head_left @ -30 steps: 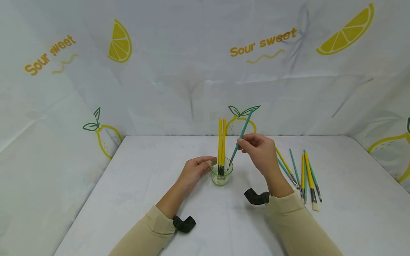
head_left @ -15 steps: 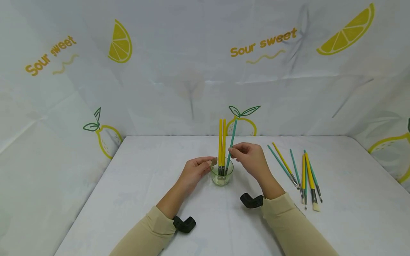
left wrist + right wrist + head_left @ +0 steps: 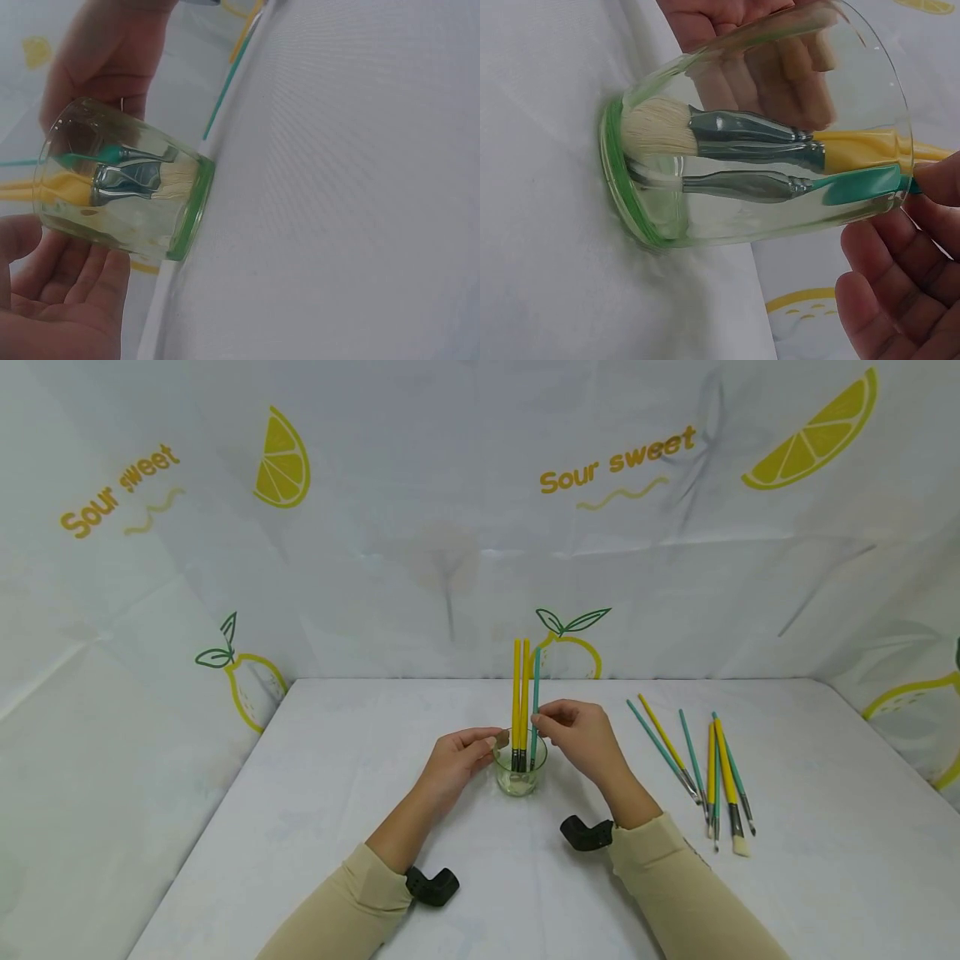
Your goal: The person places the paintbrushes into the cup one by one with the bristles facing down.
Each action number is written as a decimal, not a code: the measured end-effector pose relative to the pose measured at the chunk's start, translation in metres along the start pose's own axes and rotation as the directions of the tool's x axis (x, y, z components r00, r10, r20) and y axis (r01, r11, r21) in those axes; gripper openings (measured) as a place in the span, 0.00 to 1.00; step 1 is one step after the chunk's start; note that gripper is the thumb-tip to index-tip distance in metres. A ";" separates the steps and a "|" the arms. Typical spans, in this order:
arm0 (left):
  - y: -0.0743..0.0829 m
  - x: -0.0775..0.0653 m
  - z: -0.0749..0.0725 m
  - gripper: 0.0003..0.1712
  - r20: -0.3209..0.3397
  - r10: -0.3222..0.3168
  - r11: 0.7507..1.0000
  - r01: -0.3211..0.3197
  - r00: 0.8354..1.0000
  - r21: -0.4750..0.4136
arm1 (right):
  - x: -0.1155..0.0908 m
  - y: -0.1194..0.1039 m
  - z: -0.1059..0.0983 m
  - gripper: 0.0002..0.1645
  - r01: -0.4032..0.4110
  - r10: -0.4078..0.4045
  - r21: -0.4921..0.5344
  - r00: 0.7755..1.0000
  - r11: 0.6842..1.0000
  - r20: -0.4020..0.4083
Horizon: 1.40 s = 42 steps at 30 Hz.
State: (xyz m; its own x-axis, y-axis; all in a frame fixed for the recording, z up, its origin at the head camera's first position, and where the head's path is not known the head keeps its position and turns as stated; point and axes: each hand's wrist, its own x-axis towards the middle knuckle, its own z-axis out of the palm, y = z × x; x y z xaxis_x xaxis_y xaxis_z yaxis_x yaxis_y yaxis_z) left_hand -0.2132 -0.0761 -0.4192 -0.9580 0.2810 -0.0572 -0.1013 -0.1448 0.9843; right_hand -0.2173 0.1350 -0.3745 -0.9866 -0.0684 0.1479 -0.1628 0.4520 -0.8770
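A clear glass cup [image 3: 517, 786] with a greenish base stands upright on the white table. Two yellow-handled paintbrushes [image 3: 521, 693] stand in it, bristles down; their pale bristles [image 3: 175, 182] show through the glass in the left wrist view. My left hand [image 3: 453, 762] holds the cup's left side, thumb near the rim and fingers behind. With thumb and forefinger, my right hand [image 3: 581, 737] pinches a teal paintbrush [image 3: 536, 678] just above the right rim. The teal brush is nearly upright, and its ferrule [image 3: 742, 185] is inside the cup near the bottom.
Several yellow and teal paintbrushes [image 3: 723, 772] lie loosely grouped on the right part of the table [image 3: 840, 827]. A white cloth backdrop [image 3: 420, 527] with lemon prints hangs behind the table's far edge.
My right hand has moved left and down, bringing the teal paintbrush from a slant over the cup into it beside the yellow ones. The left hand and cup have stayed put.
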 end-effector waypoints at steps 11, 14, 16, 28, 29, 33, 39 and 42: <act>0.000 -0.001 0.000 0.18 0.005 0.018 1.000 -0.018 1.000 0.008 | 0.002 0.004 0.002 0.14 -0.011 0.013 -0.049 0.999 0.999 0.041; 0.000 -0.001 0.000 0.18 0.008 0.018 1.000 -0.018 1.000 0.010 | 0.002 0.004 0.002 0.14 -0.010 0.013 -0.053 0.999 0.999 0.044; 0.000 -0.001 0.000 0.18 0.010 0.014 1.000 -0.014 1.000 0.009 | 0.002 0.005 0.002 0.14 -0.006 0.009 -0.059 0.999 0.998 0.046; 0.001 -0.001 0.002 0.18 -0.016 -0.009 1.000 0.009 1.000 0.005 | 0.004 0.005 -0.005 0.20 -0.035 0.038 -0.098 0.999 0.995 0.030; 0.001 -0.001 0.002 0.17 -0.017 -0.010 1.000 0.010 1.000 0.006 | 0.005 0.006 -0.007 0.21 -0.044 0.046 -0.101 0.999 0.994 0.025; 0.001 -0.002 0.002 0.18 -0.019 -0.008 1.000 0.008 1.000 0.006 | 0.008 0.010 -0.017 0.24 -0.063 0.062 -0.125 0.998 0.990 -0.008; 0.001 -0.001 0.002 0.17 -0.022 -0.012 1.000 0.012 1.000 -0.003 | 0.010 0.025 -0.046 0.24 -0.053 0.030 -0.364 0.997 0.930 -0.069; 0.001 -0.001 0.001 0.17 -0.029 -0.016 1.000 0.015 0.999 -0.004 | 0.009 0.033 -0.063 0.23 -0.086 0.054 -0.483 0.995 0.871 -0.080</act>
State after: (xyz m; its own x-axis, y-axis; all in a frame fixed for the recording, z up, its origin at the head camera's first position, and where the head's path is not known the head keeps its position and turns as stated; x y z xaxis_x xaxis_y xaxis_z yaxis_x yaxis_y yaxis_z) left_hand -0.2120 -0.0751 -0.4180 -0.9637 0.2554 -0.0774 -0.1170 -0.1439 0.9826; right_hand -0.2311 0.2051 -0.3736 -0.9903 0.0273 0.1362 -0.0536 0.8296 -0.5558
